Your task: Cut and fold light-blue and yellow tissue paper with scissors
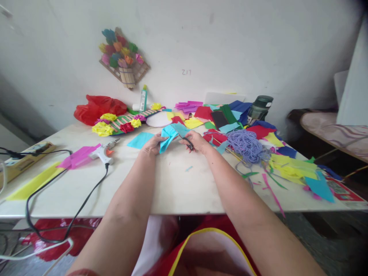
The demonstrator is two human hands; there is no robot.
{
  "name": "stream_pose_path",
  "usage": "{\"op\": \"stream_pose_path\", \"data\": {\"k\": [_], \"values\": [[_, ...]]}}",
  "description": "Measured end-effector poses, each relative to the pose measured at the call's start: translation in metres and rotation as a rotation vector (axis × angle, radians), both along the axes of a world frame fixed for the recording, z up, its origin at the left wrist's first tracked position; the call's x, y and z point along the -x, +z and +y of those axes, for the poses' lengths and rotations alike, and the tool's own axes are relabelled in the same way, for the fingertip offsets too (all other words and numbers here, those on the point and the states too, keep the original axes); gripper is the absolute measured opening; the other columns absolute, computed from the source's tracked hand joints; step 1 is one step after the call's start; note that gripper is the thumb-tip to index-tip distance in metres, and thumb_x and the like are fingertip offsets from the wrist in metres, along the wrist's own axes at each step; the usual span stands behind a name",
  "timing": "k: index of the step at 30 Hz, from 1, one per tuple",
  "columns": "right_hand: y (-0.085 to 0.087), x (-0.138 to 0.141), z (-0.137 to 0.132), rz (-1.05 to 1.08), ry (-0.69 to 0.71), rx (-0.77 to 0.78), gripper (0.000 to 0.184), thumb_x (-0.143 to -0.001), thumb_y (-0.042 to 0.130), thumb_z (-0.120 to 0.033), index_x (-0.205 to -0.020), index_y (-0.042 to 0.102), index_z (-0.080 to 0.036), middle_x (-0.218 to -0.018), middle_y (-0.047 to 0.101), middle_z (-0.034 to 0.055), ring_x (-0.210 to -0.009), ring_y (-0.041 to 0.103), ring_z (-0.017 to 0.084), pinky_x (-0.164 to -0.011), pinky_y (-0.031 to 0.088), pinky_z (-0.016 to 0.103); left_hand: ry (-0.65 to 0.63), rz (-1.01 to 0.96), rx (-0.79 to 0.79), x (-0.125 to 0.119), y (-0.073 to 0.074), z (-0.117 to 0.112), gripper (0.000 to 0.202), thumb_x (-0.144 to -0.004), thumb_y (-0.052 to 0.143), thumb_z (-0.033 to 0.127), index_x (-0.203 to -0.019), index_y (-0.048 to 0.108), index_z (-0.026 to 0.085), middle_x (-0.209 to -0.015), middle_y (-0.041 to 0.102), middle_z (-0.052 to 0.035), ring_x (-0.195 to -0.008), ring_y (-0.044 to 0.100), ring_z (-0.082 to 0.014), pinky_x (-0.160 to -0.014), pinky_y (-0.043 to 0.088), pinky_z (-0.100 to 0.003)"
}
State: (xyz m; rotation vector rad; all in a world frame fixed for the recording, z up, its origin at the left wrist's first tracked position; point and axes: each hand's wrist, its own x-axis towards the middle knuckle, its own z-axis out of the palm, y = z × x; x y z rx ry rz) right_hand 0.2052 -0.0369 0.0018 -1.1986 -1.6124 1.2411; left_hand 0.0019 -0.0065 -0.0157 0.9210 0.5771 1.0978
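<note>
My left hand [154, 143] pinches a folded piece of light blue crepe paper [168, 137] above the middle of the table. My right hand [197, 142] is wrapped round a small pair of scissors [188, 142], whose blades point at the paper's right side. How far the blades reach into the paper is hard to make out. To the left of my left hand, another flat light blue paper piece [140, 140] lies on the white table [181, 191].
A glue gun [104, 153] and its black cord lie at left, near a power strip [25, 159]. Purple yarn [247, 145] and colored paper scraps [293, 167] cover the right side. Behind are a flower-decorated strip [126, 124], a glue bottle [143, 98] and a dark green jar [260, 108].
</note>
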Motion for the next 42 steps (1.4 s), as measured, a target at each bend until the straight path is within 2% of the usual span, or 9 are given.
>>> {"op": "stream_pose_path", "data": {"k": [3, 6, 10, 14, 20, 25, 33, 42], "values": [[0.0020, -0.0013, -0.0025, 0.012, -0.008, -0.032, 0.051, -0.064, 0.074, -0.036, -0.100, 0.040, -0.022, -0.046, 0.055, -0.0100, -0.030, 0.048, 0.009, -0.026, 0.026, 0.015, 0.002, -0.010, 0.000, -0.0001, 0.0009, -0.0014, 0.058, -0.064, 0.059, -0.005, -0.120, 0.056, 0.008, -0.104, 0.068, -0.0147, -0.100, 0.062, -0.0290, -0.090, 0.051, -0.037], [0.0018, -0.0030, -0.0023, 0.010, 0.058, -0.057, 0.049, -0.067, 0.071, -0.037, -0.106, 0.043, -0.023, -0.048, 0.055, -0.0101, -0.031, 0.048, 0.008, -0.028, 0.028, 0.015, -0.001, -0.006, -0.011, 0.0002, 0.0010, -0.0016, 0.058, -0.064, 0.060, -0.004, -0.121, 0.055, 0.009, -0.104, 0.068, -0.0146, -0.101, 0.062, -0.0294, -0.090, 0.051, -0.038], [-0.0019, -0.0046, 0.0015, 0.000, 0.137, -0.019, 0.033, -0.074, 0.063, -0.044, -0.093, 0.054, -0.018, -0.050, 0.056, -0.0057, -0.035, 0.052, 0.008, -0.029, 0.030, 0.015, -0.025, 0.004, -0.027, 0.0010, -0.0011, 0.0008, 0.063, -0.064, 0.063, -0.003, -0.124, 0.053, 0.011, -0.105, 0.068, -0.0143, -0.100, 0.062, -0.0294, -0.088, 0.051, -0.036], [-0.0023, -0.0054, 0.0010, 0.008, 0.183, 0.023, 0.035, -0.076, 0.058, -0.050, -0.081, 0.057, -0.015, -0.053, 0.058, -0.0014, -0.038, 0.054, 0.009, -0.029, 0.030, 0.016, -0.030, -0.001, -0.031, 0.0011, -0.0039, 0.0031, 0.061, -0.063, 0.064, -0.002, -0.122, 0.055, 0.011, -0.104, 0.068, -0.0136, -0.097, 0.064, -0.0279, -0.085, 0.053, -0.033], [0.0007, -0.0064, -0.0028, 0.028, 0.191, 0.037, 0.040, -0.076, 0.057, -0.053, -0.084, 0.059, -0.014, -0.054, 0.059, -0.0005, -0.038, 0.054, 0.008, -0.030, 0.031, 0.016, -0.039, 0.024, -0.013, -0.0020, -0.0031, 0.0011, 0.048, -0.062, 0.065, -0.003, -0.109, 0.061, 0.008, -0.093, 0.071, -0.0131, -0.094, 0.065, -0.0279, -0.082, 0.054, -0.033], [0.0016, -0.0047, -0.0027, 0.013, 0.173, 0.045, 0.044, -0.074, 0.059, -0.056, -0.083, 0.059, -0.014, -0.052, 0.058, -0.0010, -0.039, 0.054, 0.008, -0.030, 0.030, 0.015, -0.068, 0.030, 0.000, -0.0041, -0.0027, 0.0004, 0.042, -0.064, 0.062, -0.004, -0.105, 0.062, 0.005, -0.094, 0.070, -0.0138, -0.090, 0.066, -0.0260, -0.080, 0.054, -0.029], [-0.0010, -0.0035, -0.0003, 0.058, 0.192, 0.044, 0.043, -0.076, 0.057, -0.055, -0.086, 0.063, -0.013, -0.050, 0.055, -0.0026, -0.037, 0.051, 0.007, -0.029, 0.026, 0.015, -0.060, 0.062, -0.007, -0.0048, -0.0034, 0.0002, 0.048, -0.062, 0.067, -0.001, -0.110, 0.061, 0.006, -0.092, 0.071, -0.0135, -0.089, 0.067, -0.0262, -0.081, 0.054, -0.031], [-0.0047, -0.0029, 0.0032, 0.114, 0.170, 0.046, 0.039, -0.071, 0.062, -0.052, -0.078, 0.060, -0.013, -0.047, 0.052, -0.0040, -0.033, 0.046, 0.005, -0.028, 0.020, 0.016, -0.031, 0.035, 0.014, -0.0045, -0.0040, 0.0007, 0.054, -0.059, 0.067, -0.004, -0.111, 0.059, 0.007, -0.095, 0.070, -0.0134, -0.093, 0.065, -0.0271, -0.085, 0.053, -0.032]]}}
